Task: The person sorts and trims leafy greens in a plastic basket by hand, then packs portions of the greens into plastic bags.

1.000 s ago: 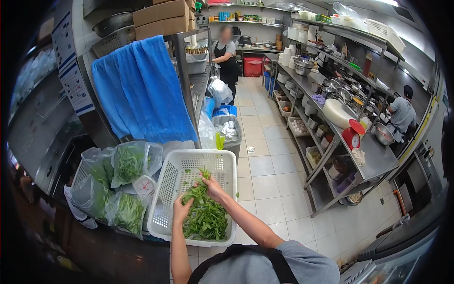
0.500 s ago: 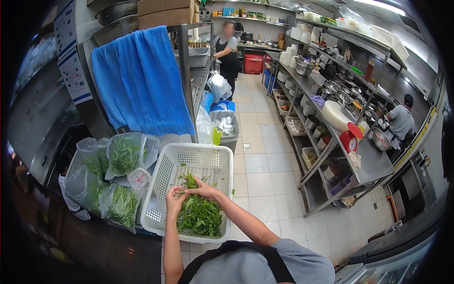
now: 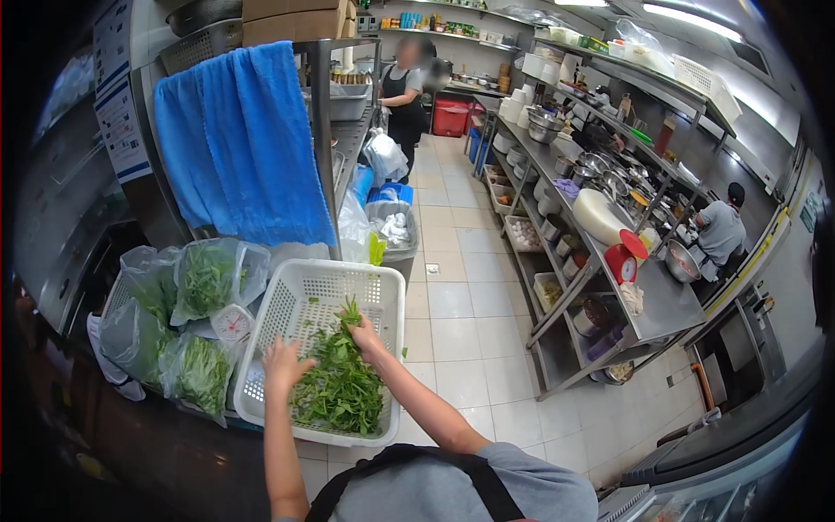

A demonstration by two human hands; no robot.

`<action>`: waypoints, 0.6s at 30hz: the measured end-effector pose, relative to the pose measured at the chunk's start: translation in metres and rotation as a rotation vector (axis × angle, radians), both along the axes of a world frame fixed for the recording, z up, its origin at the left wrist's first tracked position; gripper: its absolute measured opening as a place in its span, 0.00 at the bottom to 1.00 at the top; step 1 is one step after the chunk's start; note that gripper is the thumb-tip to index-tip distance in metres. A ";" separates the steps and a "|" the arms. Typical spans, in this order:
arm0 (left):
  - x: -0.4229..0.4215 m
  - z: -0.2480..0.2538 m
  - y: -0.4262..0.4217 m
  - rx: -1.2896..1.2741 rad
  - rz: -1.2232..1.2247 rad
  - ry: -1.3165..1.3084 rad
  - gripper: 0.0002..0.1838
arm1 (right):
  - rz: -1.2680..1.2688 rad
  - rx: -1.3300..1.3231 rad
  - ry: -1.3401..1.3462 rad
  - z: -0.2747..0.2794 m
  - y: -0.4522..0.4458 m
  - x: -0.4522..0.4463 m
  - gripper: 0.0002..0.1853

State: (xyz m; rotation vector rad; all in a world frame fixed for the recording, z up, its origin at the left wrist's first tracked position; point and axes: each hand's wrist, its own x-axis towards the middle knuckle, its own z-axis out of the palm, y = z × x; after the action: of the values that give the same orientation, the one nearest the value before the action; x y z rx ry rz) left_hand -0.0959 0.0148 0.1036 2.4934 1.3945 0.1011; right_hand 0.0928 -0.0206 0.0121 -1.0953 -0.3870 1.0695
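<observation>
A white perforated plastic basket (image 3: pixel 397 313) stands in front of me, with a heap of leafy greens (image 3: pixel 344 400) at its near end. Inside it, my right hand (image 3: pixel 369 339) is closed around a bunch of greens whose leafy tips point away from me. My left hand (image 3: pixel 285 365) hovers over the basket's left side, fingers spread and holding nothing. Beside the basket on the left is a dial scale (image 3: pixel 232 324). Clear plastic bags of greens (image 3: pixel 207 280) surround the scale, one bag (image 3: pixel 198 370) lying close to the basket's left wall.
A blue towel (image 3: pixel 239 148) hangs from the rack behind the basket. Beyond the basket is a lined bin (image 3: pixel 396 248). Tiled floor (image 3: pixel 448 300) runs to a steel table (image 3: pixel 665 313) with a red scale (image 3: pixel 621 263). One person (image 3: pixel 403 100) stands at the rack, another (image 3: pixel 724 228) at right.
My hands were together over the greens; now they are apart. The left has moved left and opened, while the right grips a bunch. The view has shifted slightly.
</observation>
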 end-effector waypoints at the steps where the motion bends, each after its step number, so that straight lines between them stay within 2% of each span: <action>1: 0.002 0.005 0.005 0.072 0.013 -0.027 0.30 | 0.013 -0.021 -0.057 -0.001 0.002 0.001 0.17; 3: 0.006 0.021 0.017 0.394 0.086 -0.114 0.31 | 0.040 -0.070 -0.059 0.005 -0.002 0.003 0.16; 5: 0.013 0.057 0.026 0.384 0.146 -0.105 0.31 | 0.058 -0.052 -0.017 0.003 -0.002 -0.003 0.15; 6: 0.012 0.067 0.028 0.381 0.180 -0.101 0.31 | 0.078 -0.091 -0.112 -0.004 0.002 -0.009 0.15; 8: -0.002 0.054 0.053 0.371 0.186 -0.091 0.32 | 0.080 -0.163 -0.343 -0.023 0.010 0.001 0.16; 9: 0.009 0.051 0.076 0.376 0.161 -0.111 0.32 | -0.053 -0.129 -0.698 -0.076 0.037 0.010 0.18; 10: 0.022 0.053 0.098 0.400 0.166 -0.141 0.32 | -0.225 -0.132 -0.955 -0.067 0.031 0.005 0.19; 12: 0.005 0.037 0.123 0.418 0.244 -0.117 0.33 | -0.095 -0.130 -0.981 -0.044 0.013 0.001 0.18; 13: 0.000 0.031 0.135 0.524 0.201 -0.141 0.28 | -0.034 -0.194 -0.950 -0.027 0.007 -0.001 0.17; 14: -0.007 0.023 0.158 0.571 0.157 -0.247 0.30 | 0.055 -0.247 -0.921 -0.011 0.004 -0.005 0.17; 15: -0.021 0.025 0.177 0.619 0.111 -0.349 0.33 | 0.106 -0.165 -0.888 -0.001 0.000 -0.005 0.16; 16: -0.021 0.069 0.143 0.805 0.054 -0.243 0.25 | 0.123 -0.095 -0.865 0.008 0.001 -0.001 0.15; 18: -0.032 0.076 0.187 1.023 -0.061 -0.585 0.30 | 0.086 0.036 -0.991 0.024 0.007 0.005 0.14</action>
State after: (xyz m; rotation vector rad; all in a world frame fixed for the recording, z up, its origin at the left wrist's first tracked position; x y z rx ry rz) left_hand -0.1278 0.2015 0.1799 2.7817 1.1287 1.7475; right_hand 0.0980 -0.0131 0.0365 -1.5358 -1.2353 0.5129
